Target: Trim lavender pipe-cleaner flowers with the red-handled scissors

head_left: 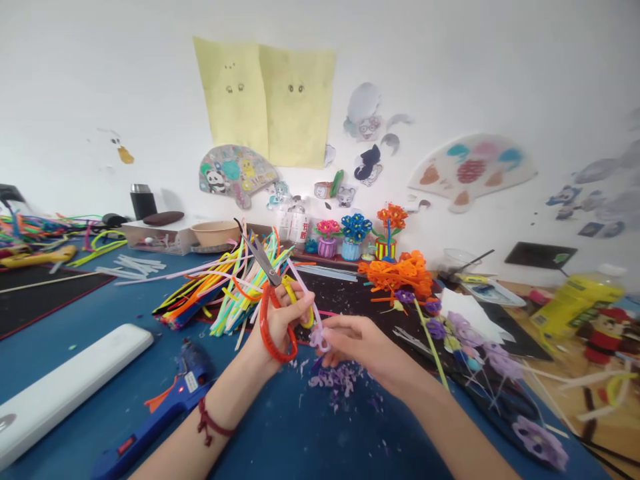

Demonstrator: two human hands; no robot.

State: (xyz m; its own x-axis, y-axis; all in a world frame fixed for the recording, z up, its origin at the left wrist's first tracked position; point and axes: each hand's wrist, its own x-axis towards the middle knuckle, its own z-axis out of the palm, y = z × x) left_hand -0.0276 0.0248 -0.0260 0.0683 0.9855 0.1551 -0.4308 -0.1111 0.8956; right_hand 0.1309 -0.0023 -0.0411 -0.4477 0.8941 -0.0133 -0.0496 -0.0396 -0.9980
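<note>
Lilac pipe cleaner is being pinched by the right hand, while the left hand is gripping red-and-yellow-handled scissors just beside it.

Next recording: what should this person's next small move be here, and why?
Probably bring the scissors in the left hand to the lilac pipe cleaner pinched by the right hand and snip: lilac snippets lie on the blue mat below.

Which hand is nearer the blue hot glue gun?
Left. The left hand is above and to the right of the blue hot glue gun; the right hand is farther right.
</note>
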